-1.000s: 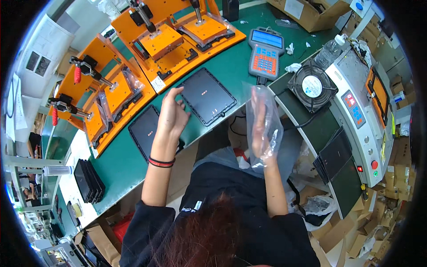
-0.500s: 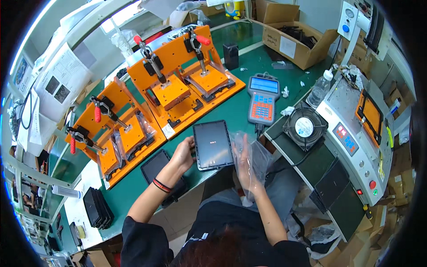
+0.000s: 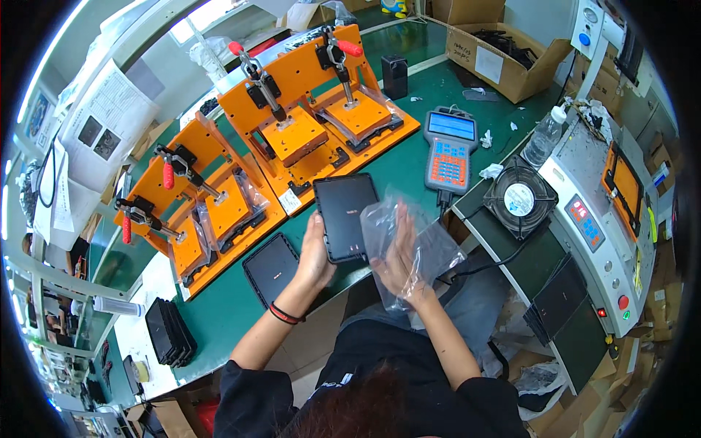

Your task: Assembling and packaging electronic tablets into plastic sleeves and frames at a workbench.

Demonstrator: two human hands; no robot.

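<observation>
My left hand [image 3: 315, 255] grips the lower left edge of a black rectangular cover [image 3: 345, 215], thin and raised-rimmed like a tablet's back shell, tilted above the bench edge. Just to its right, my right hand [image 3: 398, 255] holds a clear plastic bag [image 3: 431, 248]. The film spreads over the palm and fingers, which point upward with the thumb toward the cover. Whether the hand is inside the bag or behind it, I cannot tell. A second black cover [image 3: 270, 269] lies on the green bench beside my left wrist.
Orange clamp fixtures [image 3: 296, 139] with red-handled levers stand at left and centre. A handheld keypad device [image 3: 449, 150], a fan [image 3: 520, 198] and a water bottle [image 3: 544, 139] are on the right, near a grey machine [image 3: 584, 226]. Stacked black covers [image 3: 169, 332] sit at left.
The cover has risen slightly away from me in my left hand. My right hand has turned and the bag has spread wider across it. The whole view has shifted a little.
</observation>
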